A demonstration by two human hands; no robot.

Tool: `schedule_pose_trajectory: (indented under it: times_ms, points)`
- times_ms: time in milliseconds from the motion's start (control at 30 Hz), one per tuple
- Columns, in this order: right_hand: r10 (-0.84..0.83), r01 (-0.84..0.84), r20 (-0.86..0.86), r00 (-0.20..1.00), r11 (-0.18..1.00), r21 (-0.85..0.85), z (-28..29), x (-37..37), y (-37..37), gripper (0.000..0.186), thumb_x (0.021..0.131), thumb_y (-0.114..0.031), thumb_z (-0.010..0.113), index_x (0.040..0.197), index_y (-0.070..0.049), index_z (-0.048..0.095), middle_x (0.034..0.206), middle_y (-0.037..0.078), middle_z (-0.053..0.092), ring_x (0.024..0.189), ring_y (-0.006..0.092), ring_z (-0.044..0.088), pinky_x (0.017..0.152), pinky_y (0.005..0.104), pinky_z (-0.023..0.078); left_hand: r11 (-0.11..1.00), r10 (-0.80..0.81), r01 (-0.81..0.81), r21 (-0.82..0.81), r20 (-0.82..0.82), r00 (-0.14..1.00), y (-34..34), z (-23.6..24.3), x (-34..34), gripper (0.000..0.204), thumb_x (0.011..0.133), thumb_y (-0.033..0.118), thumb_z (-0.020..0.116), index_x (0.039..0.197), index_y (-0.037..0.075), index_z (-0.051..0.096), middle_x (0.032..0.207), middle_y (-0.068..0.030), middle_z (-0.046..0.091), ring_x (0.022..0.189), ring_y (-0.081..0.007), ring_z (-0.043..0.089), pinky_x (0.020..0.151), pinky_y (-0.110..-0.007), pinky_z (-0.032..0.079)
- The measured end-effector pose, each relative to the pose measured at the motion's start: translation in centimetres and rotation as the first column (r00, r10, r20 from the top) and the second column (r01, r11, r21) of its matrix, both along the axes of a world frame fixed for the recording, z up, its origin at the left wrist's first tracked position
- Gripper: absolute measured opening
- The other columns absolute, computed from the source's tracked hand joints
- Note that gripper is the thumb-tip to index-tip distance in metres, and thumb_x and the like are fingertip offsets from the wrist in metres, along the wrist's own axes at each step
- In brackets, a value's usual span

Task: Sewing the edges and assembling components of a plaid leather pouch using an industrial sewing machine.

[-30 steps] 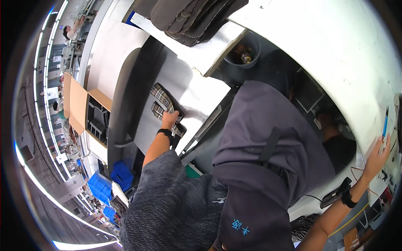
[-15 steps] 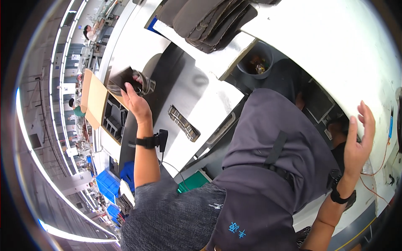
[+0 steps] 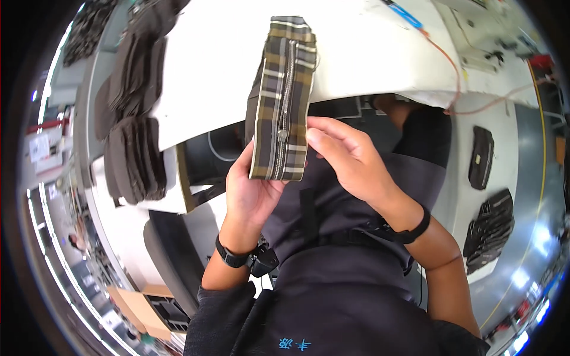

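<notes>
A long plaid pouch in olive, grey and white, with a metal zipper down its middle, is held lengthwise above my lap, its far end over the white worktable. My left hand grips its near end from below, fingers partly hidden behind it. My right hand is at the pouch's right edge, thumb and bent fingers closed on it.
Stacks of dark fabric pieces line the left. A blue-handled tool with an orange cord lies at the top right. A dark pouch and a bundle rest at right. An open cardboard box is at lower left.
My view has turned toward the white table. My left hand has brought a plaid pouch from the left to the front, and my right hand has come over from the right onto it.
</notes>
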State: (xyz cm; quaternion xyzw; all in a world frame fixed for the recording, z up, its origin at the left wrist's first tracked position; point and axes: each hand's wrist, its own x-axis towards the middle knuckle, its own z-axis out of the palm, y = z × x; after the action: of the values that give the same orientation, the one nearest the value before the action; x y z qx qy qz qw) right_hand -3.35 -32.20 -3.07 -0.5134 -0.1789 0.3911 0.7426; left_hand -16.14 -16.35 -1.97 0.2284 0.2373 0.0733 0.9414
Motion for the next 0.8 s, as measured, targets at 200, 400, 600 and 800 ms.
schedule_pose_trajectory:
  times_ms: [200,400,600,800]
  points:
    - [-0.050,0.050,0.014,0.999,0.998,-0.037,0.0,1.1,-0.4,0.025,0.109,-0.020,0.065,0.112,0.004,0.072,0.089,-0.004,0.067,0.079,0.0008,0.055,0.069,0.0204,0.046,0.917,0.099,0.049,0.397,-0.343,0.934,-1.7,0.9,1.2,0.045,0.115,0.024,0.043,0.153,0.001,0.048,0.134,-0.0139,0.067,0.120,-0.0222,0.067,0.106,-0.042,0.054]
    - [0.015,-0.003,0.125,0.992,0.995,-0.097,1.1,1.7,0.0,0.020,0.108,-0.017,0.066,0.104,0.002,0.071,0.080,-0.007,0.057,0.071,-0.0003,0.045,0.060,0.0212,0.038,0.152,0.065,0.190,0.970,-0.202,0.977,-0.5,1.3,-1.7,0.027,0.105,0.011,0.066,0.130,0.000,0.068,0.121,-0.0070,0.067,0.108,-0.0170,0.064,0.095,-0.031,0.051]
    - [0.035,-0.010,0.244,0.969,0.995,-0.102,1.3,1.2,-0.8,0.016,0.107,-0.015,0.066,0.105,0.001,0.069,0.085,-0.005,0.059,0.076,0.0015,0.048,0.067,0.0216,0.041,0.695,0.023,0.093,0.713,-0.152,0.988,-2.6,1.1,1.3,0.024,0.105,0.012,0.071,0.125,-0.001,0.074,0.112,-0.0008,0.073,0.097,-0.0052,0.063,0.086,-0.023,0.051]
    - [0.077,0.016,0.366,0.927,0.969,-0.246,0.5,2.0,-2.4,0.015,0.103,-0.014,0.072,0.108,0.000,0.069,0.084,0.001,0.064,0.077,0.0048,0.055,0.071,0.0251,0.049,0.792,-0.113,0.232,0.565,-0.238,0.965,-2.1,-0.7,2.8,0.027,0.106,0.019,0.071,0.125,0.001,0.074,0.111,0.0008,0.075,0.096,-0.0030,0.064,0.086,-0.023,0.053]
